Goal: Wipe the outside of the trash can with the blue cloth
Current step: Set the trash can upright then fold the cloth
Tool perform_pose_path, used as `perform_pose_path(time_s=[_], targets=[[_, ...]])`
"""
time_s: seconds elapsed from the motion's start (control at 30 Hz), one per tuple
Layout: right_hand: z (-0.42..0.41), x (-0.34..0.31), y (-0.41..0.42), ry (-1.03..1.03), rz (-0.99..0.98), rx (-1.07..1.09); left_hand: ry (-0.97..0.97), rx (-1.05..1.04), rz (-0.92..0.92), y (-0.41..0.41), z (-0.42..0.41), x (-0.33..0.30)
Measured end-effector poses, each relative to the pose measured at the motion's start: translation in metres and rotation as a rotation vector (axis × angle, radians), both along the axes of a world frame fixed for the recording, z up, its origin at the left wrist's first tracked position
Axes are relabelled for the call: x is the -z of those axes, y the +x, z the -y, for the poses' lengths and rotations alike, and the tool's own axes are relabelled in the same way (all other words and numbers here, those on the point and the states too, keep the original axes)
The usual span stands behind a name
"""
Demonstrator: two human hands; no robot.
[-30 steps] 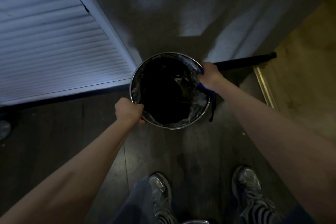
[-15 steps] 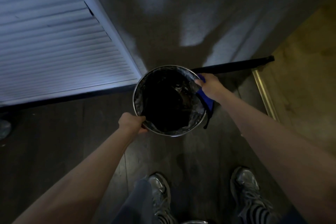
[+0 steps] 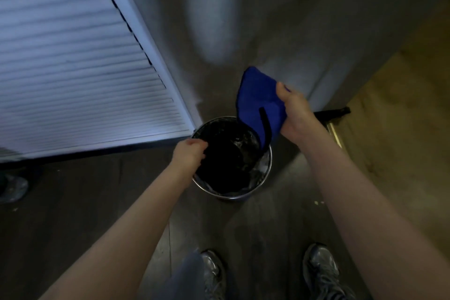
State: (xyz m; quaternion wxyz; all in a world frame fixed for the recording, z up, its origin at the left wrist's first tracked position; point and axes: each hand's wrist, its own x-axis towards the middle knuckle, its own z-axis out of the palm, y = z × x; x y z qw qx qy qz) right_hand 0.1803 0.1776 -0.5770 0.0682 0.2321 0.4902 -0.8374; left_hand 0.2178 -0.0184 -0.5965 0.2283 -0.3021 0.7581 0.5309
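A round metal trash can (image 3: pixel 258 186) with a dark bag liner stands on the dark wood floor in the middle of the view. My left hand (image 3: pixel 188 153) grips its rim on the left side. My right hand (image 3: pixel 295 114) is lifted above the can's far right edge and holds the blue cloth (image 3: pixel 257 102). The cloth hangs open in the air, with a dark loop dangling from it over the can's mouth. It is not touching the can's outer wall.
A white louvred door (image 3: pixel 73 75) fills the left. A grey wall (image 3: pixel 243 19) is right behind the can, with a black baseboard (image 3: pixel 333 112) to the right. A lighter floor (image 3: pixel 401 129) begins beyond a metal threshold strip. My shoes (image 3: pixel 321 273) are near the bottom.
My right hand has lifted the blue cloth off the can's right side and up into the air. The left hand keeps its hold on the rim. The view has tilted, so the can sits lower.
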Motion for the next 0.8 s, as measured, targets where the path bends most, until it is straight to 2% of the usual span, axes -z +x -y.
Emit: perform_pose_path(time_s=[0.07,0.13,0.2,0.37,0.43,0.5,0.67,0.8], targets=[[0.004,-0.022,0.008,-0.236,-0.038,-0.012,0.309,0.020,0.143,-0.002,-0.006,-0.025],[0.011,-0.040,0.015,-0.367,-0.043,-0.042,0.520,0.075,0.197,-0.001,-0.008,-0.047],[0.019,-0.057,0.021,-0.445,-0.048,-0.066,0.685,0.074,0.139,0.001,-0.010,-0.065],[0.036,-0.095,0.035,-0.545,-0.111,-0.113,0.948,-0.044,-0.156,0.002,-0.012,-0.123],[0.040,-0.112,0.039,-0.558,-0.153,-0.146,0.927,0.008,-0.266,0.003,-0.009,-0.148],[0.043,-0.131,0.040,-0.508,-0.214,-0.197,0.777,0.033,-0.403,0.001,-0.006,-0.168],[0.049,-0.176,0.041,-0.118,-0.326,-0.278,0.522,0.138,-0.625,-0.006,0.005,-0.216],[0.049,-0.203,0.043,0.091,-0.384,-0.310,0.369,0.215,-0.715,-0.009,0.014,-0.244]])
